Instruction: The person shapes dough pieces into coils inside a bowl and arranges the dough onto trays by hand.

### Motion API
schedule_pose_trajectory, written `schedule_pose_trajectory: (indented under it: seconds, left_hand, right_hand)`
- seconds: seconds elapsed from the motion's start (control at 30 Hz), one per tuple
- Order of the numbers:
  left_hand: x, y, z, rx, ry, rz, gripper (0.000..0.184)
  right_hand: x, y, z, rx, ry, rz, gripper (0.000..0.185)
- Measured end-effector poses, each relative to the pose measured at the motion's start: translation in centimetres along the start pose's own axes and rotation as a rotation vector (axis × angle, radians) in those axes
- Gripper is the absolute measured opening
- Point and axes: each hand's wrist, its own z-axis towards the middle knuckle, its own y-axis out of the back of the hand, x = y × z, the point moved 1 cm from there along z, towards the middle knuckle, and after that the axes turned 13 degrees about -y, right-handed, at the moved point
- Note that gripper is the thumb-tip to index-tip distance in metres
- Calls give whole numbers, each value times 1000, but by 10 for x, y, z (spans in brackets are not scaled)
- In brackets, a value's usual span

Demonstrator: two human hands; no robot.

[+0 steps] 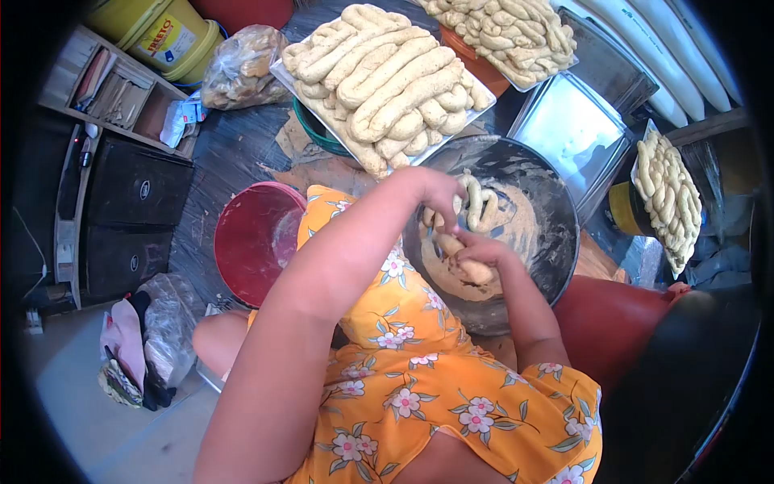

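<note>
Over a wide black basin (556, 194) dusted with beige crumbs, both of my hands work close together. My left hand (442, 195) reaches in from the left, fingers curled around a dough strip near the basin's left side. Just below it, my right hand (487, 250) is wrapped over a thick piece of dough (477, 273), its fingertips near my left fingers. Twisted dough strips (482, 202) lie in the basin beyond my hands. A white tray (480, 106) piled with long dough ropes (395, 73) stands behind the basin.
An empty-looking red tub (242, 242) stands left of my lap. Trays of twisted dough (516, 36) (667, 189) are at the back right and far right. Metal trays (572, 121) lean behind the basin. A bag (244, 68) and yellow buckets (173, 40) are back left.
</note>
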Motion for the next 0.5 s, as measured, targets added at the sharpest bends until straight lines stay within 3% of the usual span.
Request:
schedule_pose_trajectory:
  seconds: [0.07,0.17,0.27,0.33,0.43,0.47,0.5]
  left_hand:
    - [-8,-14,5,39,-104,-49,96]
    - [-28,-29,15,-323,-490,-247,88]
    - [-67,-2,0,-461,-341,-277,72]
    - [-85,1,-8,-528,-330,-476,62]
    - [-110,-6,-10,-684,-457,-785,44]
    - [-123,-5,-15,-723,-476,-838,42]
    - [-131,-5,-18,-762,-493,-891,40]
  right_hand:
    - [55,0,-53,-240,73,-421,75]
    - [96,-2,-115,-629,457,-936,70]
    - [139,-11,-184,-927,438,-586,65]
    - [153,-18,-212,-1104,394,-329,61]
    - [141,7,-195,-619,928,415,53]
    - [132,15,-184,-237,1097,662,45]
    - [134,13,-177,-17,1180,688,46]
